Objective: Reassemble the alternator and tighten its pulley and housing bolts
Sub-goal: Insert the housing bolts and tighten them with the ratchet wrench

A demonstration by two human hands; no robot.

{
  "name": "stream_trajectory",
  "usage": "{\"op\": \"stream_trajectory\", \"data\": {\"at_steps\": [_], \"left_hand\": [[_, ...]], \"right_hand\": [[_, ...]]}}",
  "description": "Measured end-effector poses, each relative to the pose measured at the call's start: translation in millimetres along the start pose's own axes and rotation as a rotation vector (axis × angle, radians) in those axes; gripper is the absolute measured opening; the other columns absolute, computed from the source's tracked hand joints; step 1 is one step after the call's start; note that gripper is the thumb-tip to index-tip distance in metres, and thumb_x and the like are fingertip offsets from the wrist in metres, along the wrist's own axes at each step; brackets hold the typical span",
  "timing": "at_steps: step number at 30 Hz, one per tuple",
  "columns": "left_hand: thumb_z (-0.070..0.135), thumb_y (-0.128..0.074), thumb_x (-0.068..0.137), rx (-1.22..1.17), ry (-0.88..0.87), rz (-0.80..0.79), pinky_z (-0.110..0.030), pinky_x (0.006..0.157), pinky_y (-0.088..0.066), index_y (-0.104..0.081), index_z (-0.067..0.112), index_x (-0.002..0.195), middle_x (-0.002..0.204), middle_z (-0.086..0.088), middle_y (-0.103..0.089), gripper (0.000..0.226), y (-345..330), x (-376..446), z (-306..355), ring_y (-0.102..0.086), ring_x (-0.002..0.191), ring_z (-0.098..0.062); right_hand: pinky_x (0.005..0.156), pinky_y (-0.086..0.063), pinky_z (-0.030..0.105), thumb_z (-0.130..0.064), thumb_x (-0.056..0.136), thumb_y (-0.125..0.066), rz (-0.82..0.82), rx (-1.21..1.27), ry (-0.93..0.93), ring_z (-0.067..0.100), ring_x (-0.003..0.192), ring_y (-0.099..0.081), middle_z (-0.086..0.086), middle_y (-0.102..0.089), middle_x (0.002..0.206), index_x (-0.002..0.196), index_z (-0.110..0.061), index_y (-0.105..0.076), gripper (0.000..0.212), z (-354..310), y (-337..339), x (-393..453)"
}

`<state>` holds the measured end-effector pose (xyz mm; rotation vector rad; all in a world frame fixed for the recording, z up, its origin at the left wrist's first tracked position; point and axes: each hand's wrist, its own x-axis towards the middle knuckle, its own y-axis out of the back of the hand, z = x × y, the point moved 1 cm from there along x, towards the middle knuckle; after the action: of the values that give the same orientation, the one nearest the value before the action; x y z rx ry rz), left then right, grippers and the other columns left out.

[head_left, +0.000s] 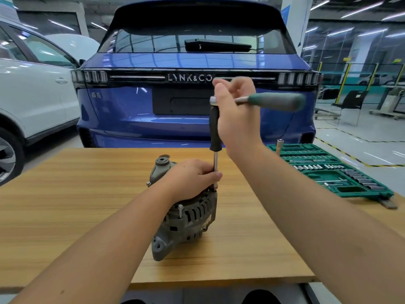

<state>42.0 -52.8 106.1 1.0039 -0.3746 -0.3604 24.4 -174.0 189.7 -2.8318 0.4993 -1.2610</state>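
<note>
Now tightening a housing bolt on the alternator (186, 213), which is sitting mid-table (65, 183).

Left hand (192, 178) is bracing the housing, fingers pinching the upright driver (214, 132) shaft. At one o'clock, right hand (234, 110) is gripping a green-handled ratchet (274, 102) atop the driver. Socket case (328, 170) is lying at three o'clock. Next move is likely calling for swinging the handle while keeping the shaft plumb.
</note>
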Motion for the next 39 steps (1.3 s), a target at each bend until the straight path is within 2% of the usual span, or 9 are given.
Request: {"op": "stream_trajectory", "data": {"at_steps": [2, 4, 9, 14, 21, 25, 31, 35, 39], "left_hand": [[0.053, -0.047, 0.104, 0.005, -0.011, -0.001, -0.039, 0.077, -0.058, -0.071, 0.033, 0.100, 0.087, 0.009, -0.071, 0.032, 1, 0, 1, -0.066, 0.081, -0.012], [0.053, -0.048, 0.105, -0.005, -0.005, -0.008, -0.039, 0.079, -0.059, -0.072, 0.033, 0.100, 0.088, 0.009, -0.072, 0.031, 1, -1, 1, -0.067, 0.082, -0.012], [0.053, -0.048, 0.104, -0.010, -0.009, -0.014, -0.035, 0.074, -0.059, -0.071, 0.033, 0.099, 0.087, 0.007, -0.072, 0.031, 1, 0, 1, -0.068, 0.080, -0.012], [0.053, -0.048, 0.104, 0.006, -0.015, -0.002, -0.042, 0.079, -0.061, -0.072, 0.030, 0.102, 0.087, 0.005, -0.072, 0.033, 1, -1, 1, -0.068, 0.081, -0.014], [0.054, -0.049, 0.104, 0.005, -0.025, -0.012, -0.031, 0.072, -0.058, -0.070, 0.033, 0.100, 0.085, 0.008, -0.071, 0.030, -1, -2, 0, -0.068, 0.079, -0.011], [0.053, -0.049, 0.104, 0.007, -0.040, -0.006, -0.032, 0.072, -0.057, -0.069, 0.033, 0.095, 0.084, 0.006, -0.071, 0.030, 0, -3, 0, -0.068, 0.078, -0.012], [0.053, -0.048, 0.104, 0.012, -0.041, 0.007, -0.034, 0.072, -0.056, -0.070, 0.033, 0.096, 0.085, 0.006, -0.071, 0.030, 0, -1, 0, -0.066, 0.079, -0.011], [0.053, -0.047, 0.105, 0.033, -0.033, 0.014, -0.035, 0.075, -0.057, -0.069, 0.034, 0.104, 0.089, 0.007, -0.070, 0.029, 0, 0, 1, -0.065, 0.082, -0.010], [0.054, -0.048, 0.104, 0.033, -0.031, 0.009, -0.028, 0.067, -0.052, -0.064, 0.040, 0.099, 0.088, 0.011, -0.069, 0.021, -1, 3, -4, -0.064, 0.080, -0.007]], "right_hand": [[0.078, -0.048, 0.034, 0.001, 0.098, -0.053, -0.116, -0.504, 0.488, 0.025, 0.093, -0.060, 0.009, -0.068, 0.102, 0.111, -0.005, -0.068, 0.021, 7, 5, -2], [0.077, -0.046, 0.036, 0.001, 0.096, -0.053, -0.230, -0.745, 0.626, 0.031, 0.092, -0.058, 0.009, -0.069, 0.099, 0.115, -0.002, -0.070, 0.026, 10, 9, 3], [0.077, -0.038, 0.029, -0.030, 0.102, -0.053, -0.311, -0.801, 0.559, 0.024, 0.087, -0.052, 0.005, -0.065, 0.094, 0.114, -0.008, -0.072, 0.031, 3, 8, 8], [0.073, -0.039, 0.031, -0.030, 0.105, -0.048, -0.319, -0.772, 0.571, 0.022, 0.081, -0.052, 0.003, -0.064, 0.085, 0.104, -0.010, -0.074, 0.034, -8, 8, 6], [0.051, -0.029, 0.031, -0.029, 0.101, -0.044, -0.595, -1.237, 0.076, 0.025, 0.059, -0.044, 0.004, -0.048, 0.068, 0.068, -0.017, -0.042, 0.035, -38, -8, 42], [0.068, -0.061, 0.036, -0.015, 0.098, -0.050, -0.578, -0.662, -0.526, 0.023, 0.064, -0.071, 0.003, -0.069, 0.062, 0.096, -0.010, -0.055, 0.007, -47, -2, 52], [0.078, -0.047, 0.035, -0.019, 0.095, -0.055, -0.282, 0.431, -0.961, 0.011, 0.062, -0.067, -0.007, -0.068, 0.077, 0.090, -0.015, -0.064, 0.011, -12, 17, 36], [0.072, -0.051, 0.029, -0.022, 0.103, -0.056, -0.040, 0.579, -0.545, 0.013, 0.076, -0.066, -0.004, -0.072, 0.087, 0.095, -0.019, -0.057, 0.009, 15, 17, 21], [0.073, -0.046, 0.023, -0.015, 0.100, -0.058, -0.179, -0.302, 0.218, 0.007, 0.081, -0.059, -0.013, -0.065, 0.085, 0.100, -0.018, -0.069, 0.012, 18, 22, 14]]}}
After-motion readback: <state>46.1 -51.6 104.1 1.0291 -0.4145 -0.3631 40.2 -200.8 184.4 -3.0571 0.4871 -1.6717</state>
